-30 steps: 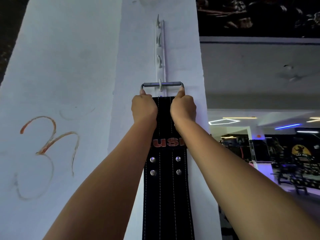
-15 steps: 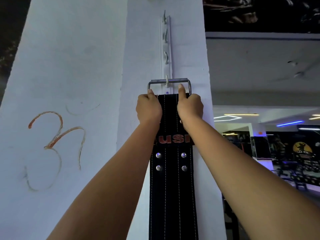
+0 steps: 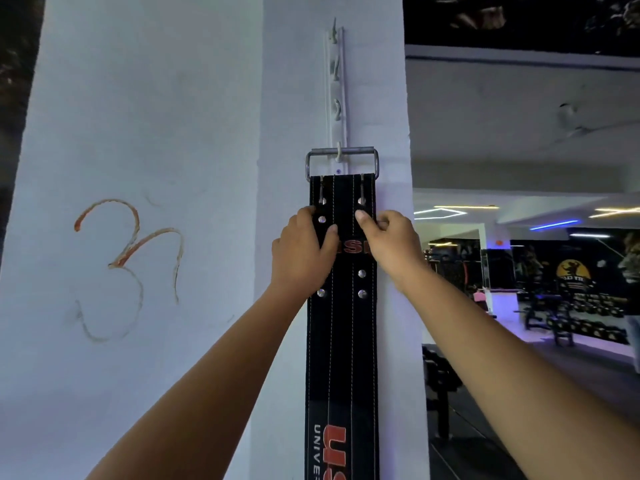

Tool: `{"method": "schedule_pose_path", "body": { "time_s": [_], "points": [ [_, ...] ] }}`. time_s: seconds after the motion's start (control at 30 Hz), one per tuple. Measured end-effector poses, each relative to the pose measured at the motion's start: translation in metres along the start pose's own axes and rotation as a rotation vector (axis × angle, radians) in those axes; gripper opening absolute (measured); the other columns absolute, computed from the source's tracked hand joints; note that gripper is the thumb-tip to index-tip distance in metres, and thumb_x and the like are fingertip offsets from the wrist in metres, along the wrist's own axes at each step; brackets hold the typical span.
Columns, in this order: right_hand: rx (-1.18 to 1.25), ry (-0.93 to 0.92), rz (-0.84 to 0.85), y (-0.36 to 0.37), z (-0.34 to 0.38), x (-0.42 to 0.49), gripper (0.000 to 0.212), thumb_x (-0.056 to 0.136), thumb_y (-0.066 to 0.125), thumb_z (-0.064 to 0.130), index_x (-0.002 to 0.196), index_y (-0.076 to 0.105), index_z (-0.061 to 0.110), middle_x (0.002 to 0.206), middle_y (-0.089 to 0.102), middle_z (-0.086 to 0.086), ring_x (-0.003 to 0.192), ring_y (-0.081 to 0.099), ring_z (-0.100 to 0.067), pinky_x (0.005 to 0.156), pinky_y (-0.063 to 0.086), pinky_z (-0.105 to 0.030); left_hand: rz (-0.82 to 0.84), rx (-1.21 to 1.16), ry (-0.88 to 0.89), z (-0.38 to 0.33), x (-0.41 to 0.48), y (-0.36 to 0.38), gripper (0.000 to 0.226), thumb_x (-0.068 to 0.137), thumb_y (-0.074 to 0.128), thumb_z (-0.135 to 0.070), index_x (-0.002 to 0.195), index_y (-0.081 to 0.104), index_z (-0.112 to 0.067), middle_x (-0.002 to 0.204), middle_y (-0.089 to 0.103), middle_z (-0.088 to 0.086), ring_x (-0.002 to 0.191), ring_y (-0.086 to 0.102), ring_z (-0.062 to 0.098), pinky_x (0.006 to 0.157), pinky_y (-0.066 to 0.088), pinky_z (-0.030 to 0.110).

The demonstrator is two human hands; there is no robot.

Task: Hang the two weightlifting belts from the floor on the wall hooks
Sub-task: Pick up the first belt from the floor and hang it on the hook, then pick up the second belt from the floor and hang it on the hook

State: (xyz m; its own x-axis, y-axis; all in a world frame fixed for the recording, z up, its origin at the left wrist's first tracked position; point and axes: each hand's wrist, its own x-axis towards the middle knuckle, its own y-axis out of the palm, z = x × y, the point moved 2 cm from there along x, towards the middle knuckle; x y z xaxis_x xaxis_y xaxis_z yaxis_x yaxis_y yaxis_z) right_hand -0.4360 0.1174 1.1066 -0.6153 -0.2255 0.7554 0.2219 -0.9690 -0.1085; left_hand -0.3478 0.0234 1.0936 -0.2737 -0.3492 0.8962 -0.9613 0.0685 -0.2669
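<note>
A black weightlifting belt (image 3: 341,341) with red lettering hangs flat against a white pillar. Its metal buckle (image 3: 341,160) rests over the lowest hook (image 3: 339,150) of a white vertical hook rail (image 3: 335,91). My left hand (image 3: 301,254) grips the belt's left edge a little below the buckle, thumb across the front. My right hand (image 3: 388,247) pinches the right edge at the same height. The three upper hooks on the rail are bare. No second belt is in view.
The white pillar (image 3: 284,133) has a wider white wall face (image 3: 138,168) to its left with a red scrawl (image 3: 128,258). To the right, a dark gym room opens with benches and dumbbell racks (image 3: 571,320) under ceiling lights.
Both hands have slid down from the buckle to the belt's edges below it. The buckle now rests on the lowest hook, with the prongs and upper rivets uncovered.
</note>
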Motion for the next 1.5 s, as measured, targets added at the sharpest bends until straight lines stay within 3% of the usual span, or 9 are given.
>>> {"method": "schedule_pose_path", "body": {
  "time_s": [0.1,0.2,0.27,0.47,0.63,0.7,0.77,1.33,1.5],
  "points": [
    [-0.026,-0.05,0.003,-0.009,0.001,-0.039,0.04,0.091,0.055,0.03,0.126,0.052,0.01,0.12,0.058,-0.007,0.081,0.058,-0.009,0.061,0.038,-0.002,0.0,-0.062,0.049,-0.005,-0.036,-0.013,0.047,0.088,0.043,-0.042,0.127,0.046,-0.014,0.121,0.062,0.0,0.109,0.06,0.02,0.098,0.041,0.043],
    [-0.079,-0.032,0.036,-0.015,-0.003,-0.077,0.04,0.091,0.057,0.024,0.129,0.052,0.014,0.129,0.057,-0.007,0.108,0.057,-0.015,0.07,0.035,-0.004,0.026,-0.077,0.038,-0.004,-0.074,-0.027,0.044,0.088,0.045,-0.039,0.125,0.049,-0.015,0.119,0.064,-0.001,0.111,0.058,0.019,0.1,0.038,0.039],
    [-0.098,-0.01,0.084,-0.014,-0.009,-0.104,0.038,0.089,0.059,0.023,0.126,0.055,0.014,0.129,0.059,-0.005,0.105,0.056,-0.013,0.062,0.035,0.0,0.063,-0.032,0.001,0.001,-0.098,-0.036,0.041,0.092,0.049,-0.035,0.128,0.047,-0.015,0.125,0.06,-0.001,0.117,0.054,0.019,0.101,0.033,0.036],
    [-0.133,0.078,0.25,-0.016,-0.021,-0.182,0.036,0.086,0.063,0.021,0.121,0.06,0.015,0.126,0.062,-0.002,0.114,0.056,-0.015,0.089,0.038,-0.018,0.168,0.035,-0.161,0.014,-0.177,-0.067,0.043,0.092,0.049,-0.036,0.13,0.046,-0.016,0.13,0.058,0.0,0.122,0.052,0.018,0.107,0.029,0.038],
    [-0.102,0.148,0.421,-0.017,-0.025,-0.248,0.034,0.084,0.065,0.018,0.118,0.061,0.015,0.114,0.063,0.001,0.09,0.058,-0.005,0.063,0.045,-0.001,0.236,0.075,-0.341,0.014,-0.254,-0.097,0.041,0.092,0.05,-0.036,0.127,0.048,-0.016,0.128,0.06,0.0,0.12,0.053,0.02,0.107,0.034,0.044],
    [-0.066,0.168,0.483,-0.017,-0.029,-0.275,0.036,0.084,0.066,0.018,0.119,0.06,0.015,0.111,0.064,0.001,0.096,0.06,-0.01,0.081,0.052,-0.014,0.251,0.114,-0.405,0.014,-0.286,-0.11,0.041,0.092,0.05,-0.036,0.127,0.049,-0.015,0.128,0.06,0.0,0.119,0.053,0.022,0.106,0.034,0.043],
    [-0.045,0.194,0.545,-0.016,-0.032,-0.305,0.035,0.083,0.066,0.019,0.118,0.06,0.015,0.106,0.064,0.001,0.101,0.061,-0.016,0.089,0.05,-0.027,0.261,0.155,-0.486,0.014,-0.319,-0.124,0.04,0.091,0.05,-0.036,0.126,0.049,-0.015,0.129,0.059,0.0,0.118,0.053,0.023,0.105,0.035,0.042],
    [0.02,0.44,1.352,0.081,-0.03,-0.641,0.036,0.08,0.07,0.021,0.113,0.062,0.01,0.107,0.066,-0.008,0.095,0.062,-0.017,0.079,0.043,-0.021,0.088,0.254,-1.395,0.047,-0.64,-0.292,0.029,0.089,0.053,-0.028,0.113,0.061,-0.013,0.116,0.065,0.007,0.108,0.059,0.024,0.096,0.046,0.04],
    [-0.011,0.569,1.534,0.139,-0.043,-0.743,0.035,0.079,0.071,0.022,0.11,0.063,0.01,0.092,0.062,-0.004,0.09,0.06,-0.017,0.082,0.045,-0.025,-0.04,0.206,-1.631,0.094,-0.72,-0.334,0.021,0.09,0.051,-0.019,0.105,0.062,-0.008,0.107,0.066,0.015,0.082,0.056,0.018,0.07,0.04,0.026]
  ]
}}
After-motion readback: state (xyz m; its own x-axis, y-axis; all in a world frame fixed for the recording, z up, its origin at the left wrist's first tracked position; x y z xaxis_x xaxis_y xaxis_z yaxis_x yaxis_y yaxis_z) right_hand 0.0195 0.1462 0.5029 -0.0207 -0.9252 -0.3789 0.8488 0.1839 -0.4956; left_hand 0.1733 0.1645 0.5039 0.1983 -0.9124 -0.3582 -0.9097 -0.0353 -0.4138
